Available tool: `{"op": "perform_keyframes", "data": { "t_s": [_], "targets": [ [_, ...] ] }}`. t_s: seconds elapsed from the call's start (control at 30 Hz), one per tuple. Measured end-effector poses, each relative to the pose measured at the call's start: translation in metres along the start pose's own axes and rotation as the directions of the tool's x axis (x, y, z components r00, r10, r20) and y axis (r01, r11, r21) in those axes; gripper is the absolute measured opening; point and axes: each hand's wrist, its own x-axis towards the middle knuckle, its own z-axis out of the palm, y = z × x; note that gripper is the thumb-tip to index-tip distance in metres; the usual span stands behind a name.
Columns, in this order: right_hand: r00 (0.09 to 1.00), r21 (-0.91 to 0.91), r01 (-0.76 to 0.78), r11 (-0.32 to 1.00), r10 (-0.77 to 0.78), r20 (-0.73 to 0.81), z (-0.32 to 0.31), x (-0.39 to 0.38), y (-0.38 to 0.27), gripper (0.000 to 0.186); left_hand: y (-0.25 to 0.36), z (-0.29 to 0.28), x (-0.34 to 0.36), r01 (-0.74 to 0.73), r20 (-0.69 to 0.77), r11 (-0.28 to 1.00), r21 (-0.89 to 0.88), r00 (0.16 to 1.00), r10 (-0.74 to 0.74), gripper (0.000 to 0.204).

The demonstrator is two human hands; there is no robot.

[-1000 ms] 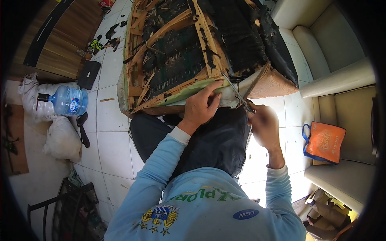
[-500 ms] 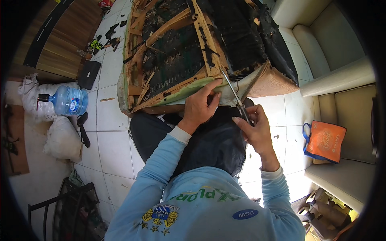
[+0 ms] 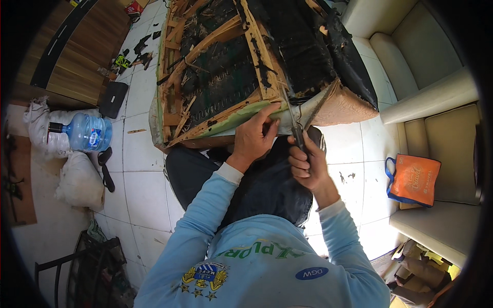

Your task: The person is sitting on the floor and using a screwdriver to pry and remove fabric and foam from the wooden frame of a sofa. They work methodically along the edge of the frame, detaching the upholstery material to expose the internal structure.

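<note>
An upturned sofa frame (image 3: 263, 56) of bare wood stands before me, its springs and black lining showing. My left hand (image 3: 251, 136) grips the pale green foam edge (image 3: 221, 120) along the near rail, forefinger on top and thumb lower; its other fingers are partly hidden. In my right hand (image 3: 310, 161) is a screwdriver (image 3: 297, 131), the dark handle wrapped by the fingers. Its metal shaft points away from me, with the tip at the frame's near corner beside the wood. Loose pinkish-beige upholstery fabric (image 3: 341, 105) hangs right of that corner.
On the right are a beige sofa (image 3: 431, 120) and an orange bag (image 3: 415, 179). A blue water jug (image 3: 90, 131), white sacks (image 3: 79, 179) and a black sandal (image 3: 106, 169) lie left. Scraps (image 3: 141, 46) litter the tiled floor. A metal rack (image 3: 77, 256) stands lower left.
My right hand has moved left and turned, from a fingertip hold to a wrapped grip, bringing the screwdriver more upright in view. The left hand stays nearly in place.
</note>
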Motion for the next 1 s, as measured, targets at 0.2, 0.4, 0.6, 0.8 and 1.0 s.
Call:
{"op": "perform_keyframes", "data": {
  "t_s": [0.2,0.4,0.6,0.8,1.0],
  "targets": [
    [0.575,-0.441,0.688,0.576,-0.803,-0.153,0.047,-0.008,0.014,0.045,0.022,-0.028,0.005,-0.011,0.087,0.996,0.083,0.996,0.003,0.046],
    [-0.239,-0.758,0.645,-0.101,-0.968,-0.074,0.015,-0.033,-0.069,0.041,0.037,-0.035,0.024,-0.143,0.039,0.925,0.351,0.990,0.138,0.029],
    [0.681,-0.624,0.392,0.676,-0.669,-0.298,0.018,-0.060,-0.012,0.045,0.024,-0.012,0.024,-0.125,-0.113,0.949,0.289,0.980,0.164,0.021],
    [0.640,-0.985,0.165,0.058,-0.766,0.062,0.036,-0.062,-0.011,0.049,0.024,-0.012,0.018,-0.126,-0.035,0.946,0.297,0.989,0.143,0.027],
    [0.631,-0.826,0.187,-0.531,-0.580,0.516,0.067,-0.060,-0.037,0.032,0.027,-0.020,0.018,-0.131,-0.085,0.975,0.180,0.985,0.148,0.032]
  ]
}}
